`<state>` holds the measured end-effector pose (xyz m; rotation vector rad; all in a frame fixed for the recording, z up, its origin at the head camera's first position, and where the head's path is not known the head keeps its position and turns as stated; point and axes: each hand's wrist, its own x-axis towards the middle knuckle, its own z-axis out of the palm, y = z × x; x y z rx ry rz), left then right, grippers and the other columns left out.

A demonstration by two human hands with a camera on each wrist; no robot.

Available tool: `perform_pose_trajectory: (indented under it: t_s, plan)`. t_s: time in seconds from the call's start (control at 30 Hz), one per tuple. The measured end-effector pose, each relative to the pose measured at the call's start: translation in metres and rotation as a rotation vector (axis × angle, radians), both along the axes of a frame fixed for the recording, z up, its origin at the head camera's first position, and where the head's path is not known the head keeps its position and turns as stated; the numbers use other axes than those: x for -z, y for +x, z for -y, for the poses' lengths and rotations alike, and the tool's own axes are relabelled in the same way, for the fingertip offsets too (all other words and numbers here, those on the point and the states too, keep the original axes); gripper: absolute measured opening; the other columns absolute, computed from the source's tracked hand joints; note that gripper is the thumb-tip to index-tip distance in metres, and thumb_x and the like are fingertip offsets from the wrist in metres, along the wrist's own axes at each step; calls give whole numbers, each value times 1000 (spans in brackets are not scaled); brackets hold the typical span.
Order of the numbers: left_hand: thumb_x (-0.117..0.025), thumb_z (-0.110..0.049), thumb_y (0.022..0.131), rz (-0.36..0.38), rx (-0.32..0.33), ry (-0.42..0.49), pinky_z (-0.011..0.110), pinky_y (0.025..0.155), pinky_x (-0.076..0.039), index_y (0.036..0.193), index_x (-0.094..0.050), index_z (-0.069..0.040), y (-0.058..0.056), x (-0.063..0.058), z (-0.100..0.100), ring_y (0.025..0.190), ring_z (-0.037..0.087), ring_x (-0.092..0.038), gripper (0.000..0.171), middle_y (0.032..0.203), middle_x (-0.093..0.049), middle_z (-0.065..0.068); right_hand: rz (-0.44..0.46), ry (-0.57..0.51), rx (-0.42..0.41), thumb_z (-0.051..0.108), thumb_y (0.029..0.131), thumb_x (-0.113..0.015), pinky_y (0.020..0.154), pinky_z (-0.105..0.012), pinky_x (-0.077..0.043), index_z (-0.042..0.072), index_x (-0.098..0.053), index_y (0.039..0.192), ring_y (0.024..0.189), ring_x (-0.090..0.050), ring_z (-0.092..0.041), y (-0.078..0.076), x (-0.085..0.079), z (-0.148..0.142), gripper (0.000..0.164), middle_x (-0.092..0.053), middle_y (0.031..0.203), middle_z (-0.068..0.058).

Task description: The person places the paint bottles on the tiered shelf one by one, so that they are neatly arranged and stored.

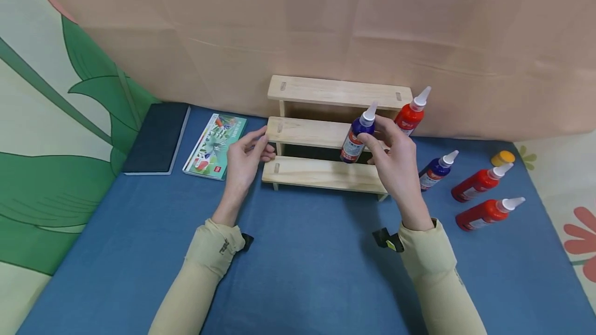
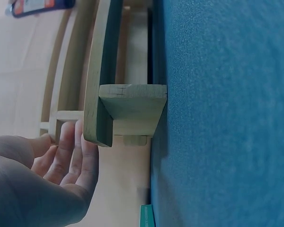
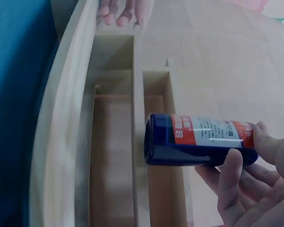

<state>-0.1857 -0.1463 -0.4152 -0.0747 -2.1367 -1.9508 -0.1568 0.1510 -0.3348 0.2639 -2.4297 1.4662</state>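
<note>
A wooden three-step rack (image 1: 326, 172) stands against the back wall on the blue table. With thumb and fingers, my left hand (image 1: 247, 155) pinches the left end of its middle step; the left wrist view shows this hand (image 2: 61, 175) close up. My right hand (image 1: 393, 154) grips a blue bottle (image 1: 357, 138) with a white pointed nozzle, tilted over the right part of the steps. In the right wrist view the bottle's labelled side and base (image 3: 199, 139) show, and its nozzle is out of sight.
A red bottle (image 1: 410, 115) stands behind the right hand. Further right are another blue bottle (image 1: 435, 172), two more red bottles (image 1: 475, 185) (image 1: 484, 214) and a yellow cap (image 1: 503, 157). At left lie a dark notebook (image 1: 155, 138) and a colourful booklet (image 1: 216, 145).
</note>
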Motion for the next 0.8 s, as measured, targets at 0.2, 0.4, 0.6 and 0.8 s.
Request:
perform_pose_trajectory:
  t_s: [0.2, 0.4, 0.6, 0.8]
  plan:
    - [-63, -13, 111, 3, -1, 4, 26, 73, -66, 143, -66, 2, 0, 0, 1, 77, 14, -74, 35, 97, -73, 28, -13, -19, -23, 13, 105, -73, 64, -14, -57, 0, -62, 147, 120, -67, -33, -9, -4, 9, 45, -67, 139, -17]
    - [-64, -13, 110, 6, -5, 1, 26, 73, -66, 143, -66, 2, -1, 0, 0, 76, 14, -74, 36, 96, -73, 28, -13, -19, -27, 14, 105, -72, 67, -14, -58, 2, -61, 149, 123, -66, -31, -21, -5, 15, 47, -67, 140, -17]
    - [-64, -13, 110, 3, -7, -1, 26, 73, -66, 142, -67, 2, -1, 0, 0, 76, 14, -74, 35, 95, -73, 27, -3, -19, -41, 13, 106, -71, 70, -20, -60, 1, -58, 152, 124, -65, -30, -32, -4, 21, 49, -65, 143, -17]
    - [-64, -14, 110, 7, -4, -3, 27, 74, -66, 142, -67, 1, -1, 0, 0, 76, 15, -74, 35, 96, -73, 28, -19, -2, -32, 12, 106, -70, 70, -19, -60, 1, -57, 152, 124, -65, -31, -40, -3, 23, 50, -65, 143, -18]
